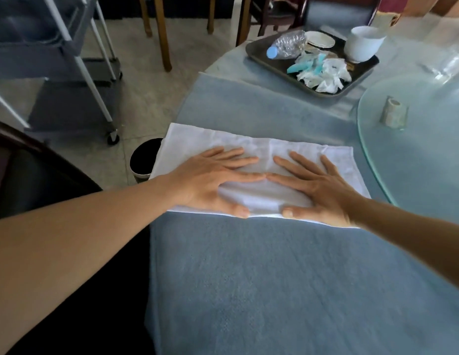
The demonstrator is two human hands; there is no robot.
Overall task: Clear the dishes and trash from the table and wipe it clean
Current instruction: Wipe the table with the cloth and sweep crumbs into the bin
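Note:
A white cloth point(251, 146) lies flat on the blue tablecloth point(274, 278) near the table's left edge. My left hand point(210, 178) and my right hand point(315, 188) both press on it with straight, spread fingers, fingertips almost meeting at the middle. At the far end a dark tray point(264, 58) carries a crushed plastic bottle point(287, 46), a small white plate point(320, 39), a white bowl point(361, 43) and crumpled white and blue tissues point(323, 73).
A glass turntable point(423, 139) covers the right side with a small toothpick holder point(393, 112) on it. On the floor to the left are a black bin point(143, 160), a grey wheeled cart point(69, 73) and wooden chair legs point(161, 29).

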